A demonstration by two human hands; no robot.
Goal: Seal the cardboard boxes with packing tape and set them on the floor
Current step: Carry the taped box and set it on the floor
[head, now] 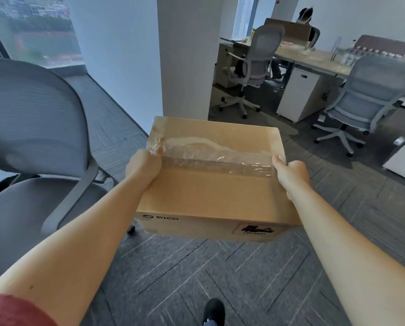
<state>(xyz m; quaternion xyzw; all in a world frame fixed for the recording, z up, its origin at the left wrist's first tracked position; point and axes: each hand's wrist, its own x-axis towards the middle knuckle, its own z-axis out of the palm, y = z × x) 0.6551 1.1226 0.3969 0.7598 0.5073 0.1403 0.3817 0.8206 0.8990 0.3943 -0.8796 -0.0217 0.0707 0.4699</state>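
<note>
Red sleeve [13, 311] low left, your arms out | left hand [143, 169] and right hand [290, 176] each grasp an end of the cardboard box [210, 184], held in the air above the carpet floor [220, 278] | clear tape [215, 158] over its seam | step: setting down, judged | next: lower it level beside the gray chair [32, 142]

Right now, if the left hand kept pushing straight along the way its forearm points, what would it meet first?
The left hand already grips the cardboard box at its left edge, so the box comes first. Beyond it stands the white pillar, though depth is unclear.
</note>
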